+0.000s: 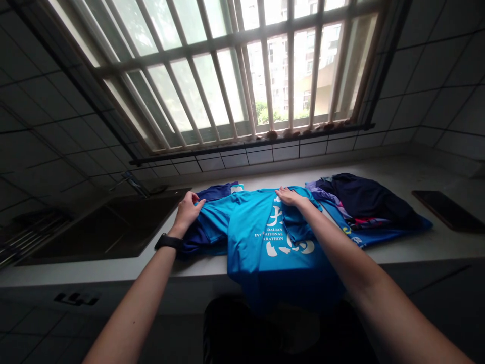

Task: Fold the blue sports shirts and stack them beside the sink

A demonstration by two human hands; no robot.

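A bright blue T-shirt with white print lies spread on the pale countertop, its lower part hanging over the front edge. My left hand, with a black band on the wrist, grips the shirt's left sleeve near the sink. My right hand rests flat with fingers spread on the shirt's upper right, by the shoulder. A darker blue garment shows under the shirt on the left.
A heap of dark and multicoloured clothes lies right of the shirt. A dark sink with a tap sits at the left. A dark flat slab lies at the far right. A barred window is behind.
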